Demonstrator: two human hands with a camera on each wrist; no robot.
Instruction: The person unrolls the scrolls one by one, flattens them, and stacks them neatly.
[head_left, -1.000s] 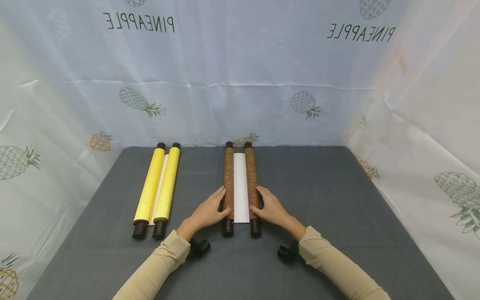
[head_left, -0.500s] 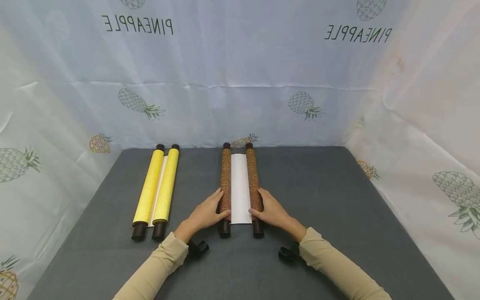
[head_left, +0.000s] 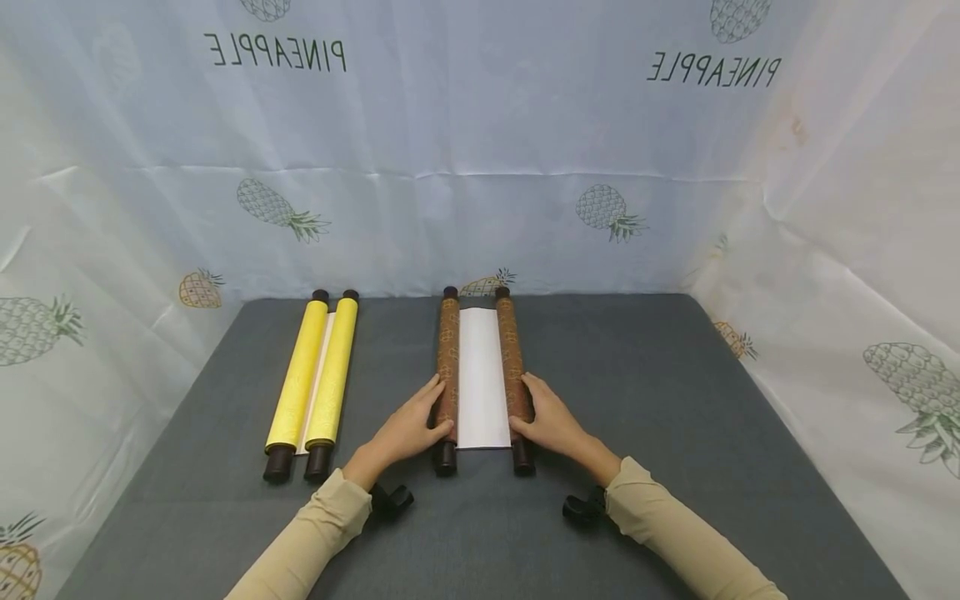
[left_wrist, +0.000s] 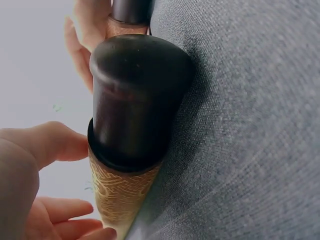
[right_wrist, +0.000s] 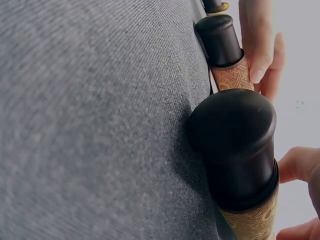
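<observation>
A brown patterned hanging scroll [head_left: 477, 375], partly unrolled, lies on the grey table, a white strip showing between its two rolls. My left hand [head_left: 408, 425] holds the left roll near its front end, thumb on the inner side and fingers at the outer side. On the right roll, my right hand [head_left: 551, 421] grips in the same mirrored way. Close up in the left wrist view is a dark roller knob [left_wrist: 135, 95], with the left thumb [left_wrist: 62, 142] at the roll beside it. The right wrist view shows the other dark knob [right_wrist: 235, 145] and the right thumb [right_wrist: 297, 165].
To the left lies a yellow scroll [head_left: 327, 375] with dark knobs, its two rolls close together. A dark grey cloth [head_left: 637, 375] covers the table. White pineapple-print curtains [head_left: 480, 108] hang behind it and at both sides.
The two brown rolls have moved apart, the left one leftward and the right one rightward, each with its hand. The white strip between them has widened. The yellow scroll stays put.
</observation>
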